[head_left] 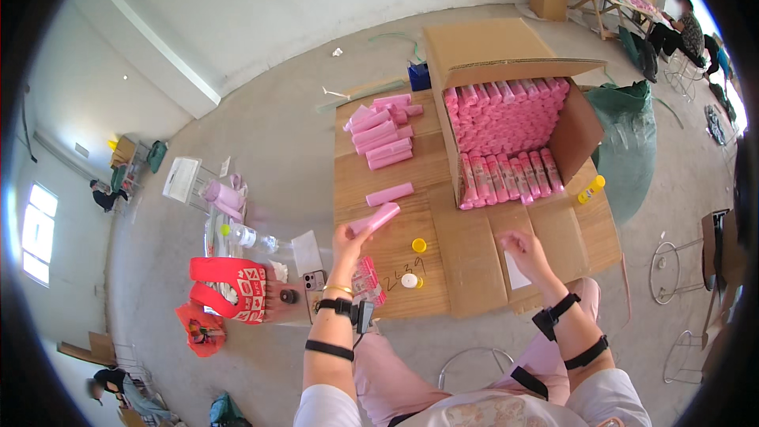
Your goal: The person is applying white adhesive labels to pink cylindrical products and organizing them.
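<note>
My left hand (349, 239) is raised over the wooden table (395, 269) and holds a long pink box (375, 218) by its near end. A single pink box (389, 194) lies on the table just beyond it, and a pile of pink boxes (383, 130) sits farther back. My right hand (523, 249) hovers with loosely curled fingers over a flattened cardboard sheet (474, 253); nothing shows in it. An open cardboard carton (506, 122) full of pink tubes stands ahead of it.
Two yellow caps (419, 245) and a white one (409, 280) lie on the table, with a phone (314, 280), a red bag (229, 289) and a water bottle (249, 237) to the left. A small yellow bottle (590, 188) stands right. Stools and other people are around.
</note>
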Action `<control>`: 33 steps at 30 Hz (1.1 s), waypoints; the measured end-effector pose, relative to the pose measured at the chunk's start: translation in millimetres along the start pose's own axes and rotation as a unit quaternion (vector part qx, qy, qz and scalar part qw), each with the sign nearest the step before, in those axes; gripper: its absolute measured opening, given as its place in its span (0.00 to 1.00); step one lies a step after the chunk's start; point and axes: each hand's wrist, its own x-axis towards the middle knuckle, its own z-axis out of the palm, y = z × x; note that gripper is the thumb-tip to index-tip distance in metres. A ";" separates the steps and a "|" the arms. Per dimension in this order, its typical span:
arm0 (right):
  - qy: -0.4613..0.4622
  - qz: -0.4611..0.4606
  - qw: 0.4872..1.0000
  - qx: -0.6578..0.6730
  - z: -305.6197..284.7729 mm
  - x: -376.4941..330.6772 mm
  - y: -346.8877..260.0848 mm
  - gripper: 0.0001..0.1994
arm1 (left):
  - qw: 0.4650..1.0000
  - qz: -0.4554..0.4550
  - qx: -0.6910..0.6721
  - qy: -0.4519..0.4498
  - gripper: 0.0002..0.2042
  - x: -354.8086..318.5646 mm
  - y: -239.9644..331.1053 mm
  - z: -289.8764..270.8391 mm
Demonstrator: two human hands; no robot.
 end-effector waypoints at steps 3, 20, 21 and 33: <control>-0.054 0.007 0.996 0.073 8.7 -24.0 -28.1 0.11 | 0.987 -0.005 -0.158 0.002 0.15 -52.5 53.1 -4.6; -0.131 -0.139 0.943 0.274 4.9 -163.2 -179.5 0.11 | 0.952 0.118 -0.259 -0.112 0.09 -305.8 131.8 40.5; -0.108 -0.101 0.941 0.305 2.3 -167.9 -177.3 0.10 | 0.960 0.194 -0.194 -0.057 0.07 -313.2 135.2 46.8; -0.011 -0.122 0.968 0.220 -34.1 -199.6 -174.6 0.12 | 0.930 0.366 -0.010 0.011 0.10 -335.6 150.5 70.1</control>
